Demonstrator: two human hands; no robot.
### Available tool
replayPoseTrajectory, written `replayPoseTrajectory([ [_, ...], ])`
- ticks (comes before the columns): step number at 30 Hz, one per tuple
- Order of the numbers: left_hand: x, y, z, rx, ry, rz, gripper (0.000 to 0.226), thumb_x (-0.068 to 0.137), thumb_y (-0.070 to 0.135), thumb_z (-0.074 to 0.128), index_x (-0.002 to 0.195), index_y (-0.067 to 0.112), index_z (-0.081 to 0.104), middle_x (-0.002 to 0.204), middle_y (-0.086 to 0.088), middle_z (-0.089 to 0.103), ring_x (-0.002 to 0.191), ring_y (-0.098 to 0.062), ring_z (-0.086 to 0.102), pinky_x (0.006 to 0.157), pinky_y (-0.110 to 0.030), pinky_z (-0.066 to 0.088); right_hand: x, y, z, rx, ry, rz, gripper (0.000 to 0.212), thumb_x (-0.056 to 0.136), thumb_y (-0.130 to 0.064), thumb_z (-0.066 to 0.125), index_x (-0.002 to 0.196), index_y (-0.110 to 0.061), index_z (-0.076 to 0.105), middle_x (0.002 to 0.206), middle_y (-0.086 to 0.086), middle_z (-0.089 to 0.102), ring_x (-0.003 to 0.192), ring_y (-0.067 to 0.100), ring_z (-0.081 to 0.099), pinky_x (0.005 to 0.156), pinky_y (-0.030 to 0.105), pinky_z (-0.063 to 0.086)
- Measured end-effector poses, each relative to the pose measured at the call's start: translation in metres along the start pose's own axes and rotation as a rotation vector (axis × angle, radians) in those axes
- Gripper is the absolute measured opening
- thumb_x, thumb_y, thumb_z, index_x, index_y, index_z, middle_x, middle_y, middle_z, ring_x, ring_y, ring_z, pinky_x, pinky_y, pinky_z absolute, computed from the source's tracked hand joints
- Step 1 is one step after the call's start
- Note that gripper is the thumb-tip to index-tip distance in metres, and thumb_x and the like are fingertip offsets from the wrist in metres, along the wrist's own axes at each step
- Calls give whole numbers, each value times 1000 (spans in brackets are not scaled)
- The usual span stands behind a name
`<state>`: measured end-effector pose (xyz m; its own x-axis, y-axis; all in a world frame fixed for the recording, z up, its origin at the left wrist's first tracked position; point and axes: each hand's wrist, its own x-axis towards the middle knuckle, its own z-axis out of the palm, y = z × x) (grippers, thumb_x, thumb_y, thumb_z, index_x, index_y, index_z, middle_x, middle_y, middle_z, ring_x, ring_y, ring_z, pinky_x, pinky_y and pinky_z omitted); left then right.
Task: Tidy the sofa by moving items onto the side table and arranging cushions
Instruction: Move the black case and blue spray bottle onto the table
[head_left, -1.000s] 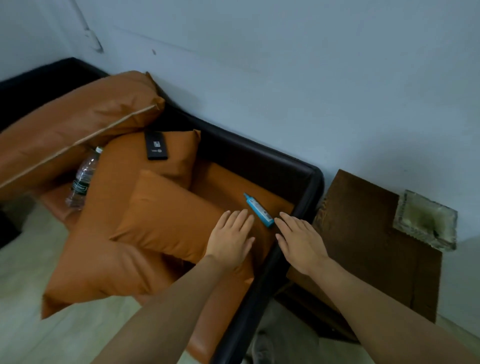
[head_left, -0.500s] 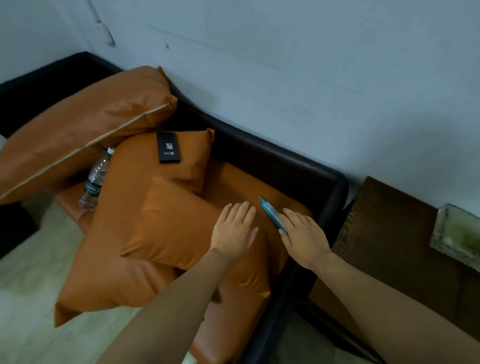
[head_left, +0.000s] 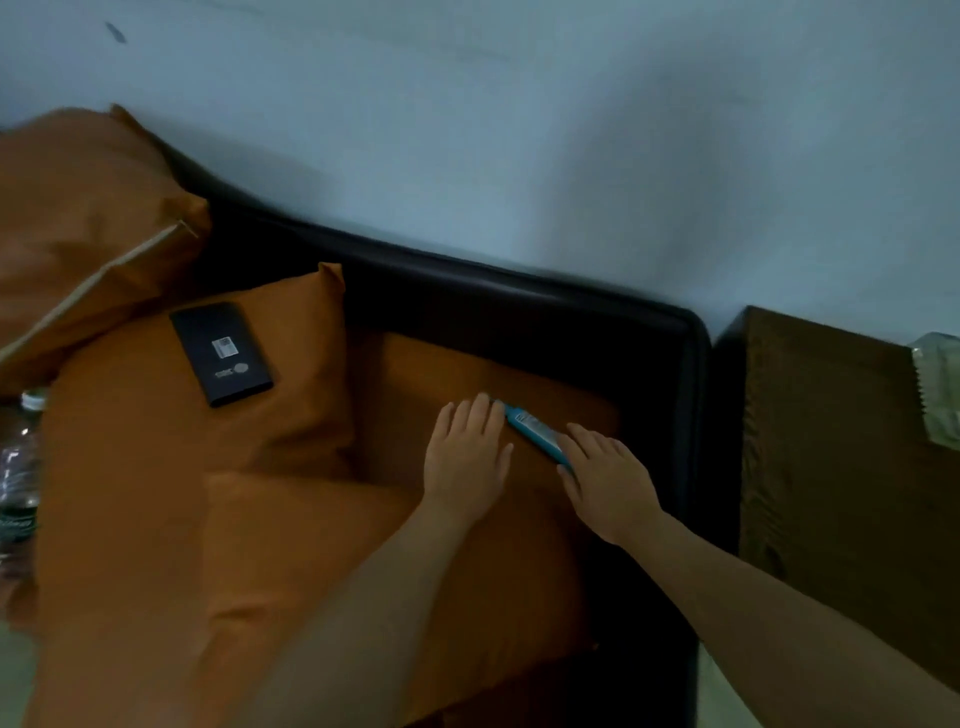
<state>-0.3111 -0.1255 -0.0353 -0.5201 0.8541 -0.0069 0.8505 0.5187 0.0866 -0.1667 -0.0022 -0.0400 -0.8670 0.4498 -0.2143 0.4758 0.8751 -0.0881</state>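
Both forearms reached forward and down from the bottom edge toward the right end of the sofa seat (head_left: 561, 384). The left hand (head_left: 467, 457) lay palm down, fingers straight and close together, flat on the orange surface where the front cushion (head_left: 337, 571) met the seat. It held nothing. Its fingertips sat just beside the upper end of the blue tube (head_left: 532, 428); whether they touched it could not be told.

The right hand (head_left: 608, 475) was also palm down, wrist near the black sofa frame (head_left: 691, 415), fingers extended and slightly spread. Its thumb side lay against the lower end of the tube and partly covered it. No curl around the tube was visible; contact looked like a touch along the edge, not a pinch. The underside of the hand was hidden.

The tube lay flat on the seat, slanted from upper left to lower right, between the two hands, near the right armrest.

A black flat device (head_left: 222, 353) with a white label rested on the middle cushion (head_left: 156, 415), well apart from the hands. A large orange cushion (head_left: 78, 218) leaned at far left against the back. A clear water bottle (head_left: 18, 467) lay at the left edge, partly cut off. The dark wooden side table (head_left: 831, 467) stood just beyond the armrest, with a glass ashtray (head_left: 940, 395) at its far right edge, partly out of view.
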Motion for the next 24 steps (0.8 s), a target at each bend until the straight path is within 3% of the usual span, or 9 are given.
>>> replayPoseTrajectory([
  [3, 23, -9, 31, -16, -2, -13, 55, 99, 42, 40, 145, 13, 36, 148, -8, 39, 136, -23, 35, 116, -40, 22, 29, 6, 27, 28, -21, 26, 49, 101, -35, 37, 146, -16, 33, 151, 7, 36, 135, 21, 38, 111, 37, 29],
  [10, 71, -13, 95, -100, -16, -3, 52, 91, 36, 57, 135, 8, 48, 134, -12, 52, 124, -25, 48, 109, -43, 36, 94, 14, 89, 34, -125, 37, 54, 101, -32, 39, 150, -16, 22, 156, 7, 25, 142, 23, 27, 116, 39, 20],
  [15, 100, -28, 133, -24, -74, 48, 51, 93, 35, 53, 135, 8, 46, 135, -12, 50, 124, -26, 47, 109, -43, 35, 125, 26, 138, 29, -180, 32, 54, 102, -34, 35, 150, -17, 18, 156, 8, 22, 141, 24, 26, 116, 40, 20],
  [19, 105, -43, 165, -1, -86, 88, 48, 86, 32, 63, 127, 8, 55, 126, -13, 57, 114, -29, 55, 103, -43, 40, 140, 35, 170, -6, -280, 61, 55, 102, -33, 36, 151, -19, 18, 156, 8, 23, 138, 28, 29, 112, 43, 24],
  [21, 107, -50, 179, -20, -89, 82, 48, 84, 30, 65, 125, 7, 57, 124, -13, 59, 113, -30, 56, 103, -43, 40, 146, 39, 183, 3, -267, 86, 59, 95, -31, 54, 148, -18, 31, 149, 10, 37, 128, 30, 44, 103, 46, 38],
  [24, 111, -56, 191, -25, -40, 75, 47, 84, 29, 67, 123, 5, 58, 122, -14, 60, 111, -30, 57, 103, -44, 40, 150, 42, 196, 1, -205, 65, 73, 63, -21, 87, 129, -11, 57, 122, 14, 62, 92, 30, 65, 71, 42, 54],
])
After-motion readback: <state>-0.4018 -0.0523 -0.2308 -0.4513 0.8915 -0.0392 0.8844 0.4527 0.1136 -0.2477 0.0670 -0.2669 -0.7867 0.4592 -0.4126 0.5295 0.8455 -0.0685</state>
